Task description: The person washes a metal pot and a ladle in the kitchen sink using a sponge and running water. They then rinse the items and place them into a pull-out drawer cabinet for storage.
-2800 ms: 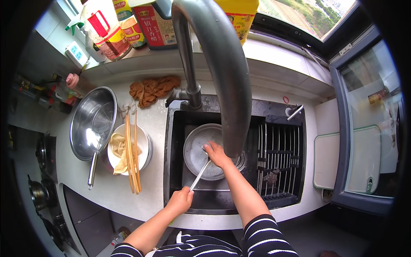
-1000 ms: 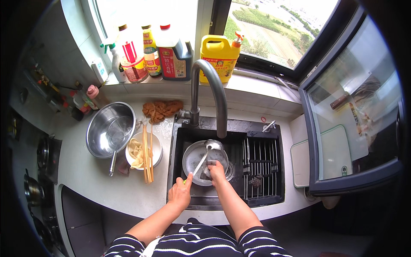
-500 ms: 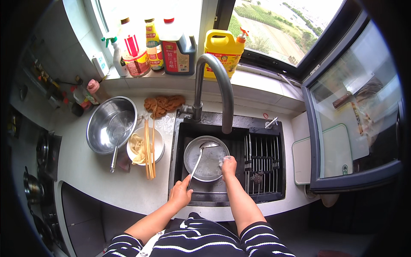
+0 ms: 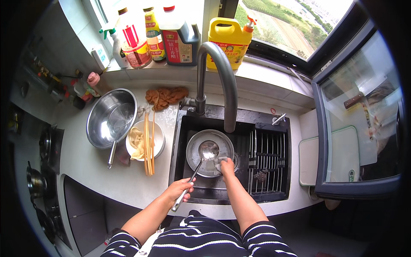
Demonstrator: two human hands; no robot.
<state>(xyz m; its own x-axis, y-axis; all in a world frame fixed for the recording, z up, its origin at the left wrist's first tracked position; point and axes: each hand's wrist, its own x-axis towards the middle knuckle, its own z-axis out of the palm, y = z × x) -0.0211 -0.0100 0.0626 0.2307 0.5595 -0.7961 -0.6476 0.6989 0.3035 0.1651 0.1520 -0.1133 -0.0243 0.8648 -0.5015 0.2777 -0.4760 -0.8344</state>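
Observation:
A metal ladle [image 4: 209,150] lies across a round metal basin [image 4: 195,149] in the black sink [image 4: 207,193]. My left hand [image 4: 181,191] is closed round the ladle's handle near its end. The ladle's hollow faces up, above the inside of the basin. At the basin's right side, my right hand [image 4: 227,167] grips a pale, crumpled cloth [image 4: 220,162] close to the ladle's bowl. Its fingers partly hide the cloth, and I cannot tell whether the cloth touches the ladle.
Over the sink arches a grey faucet [image 4: 231,94]. A metal rack [image 4: 267,158] covers the sink's right side. On the left counter stand a steel bowl [image 4: 100,111] with a strainer [image 4: 121,118], and a white bowl [image 4: 159,139] with chopsticks [image 4: 148,145]. An open window [image 4: 321,141] juts in from the right.
The ladle has come nearer to me and turned so that its bowl shows face up. My left hand has shifted along the handle, and the cloth has moved towards the ladle's bowl.

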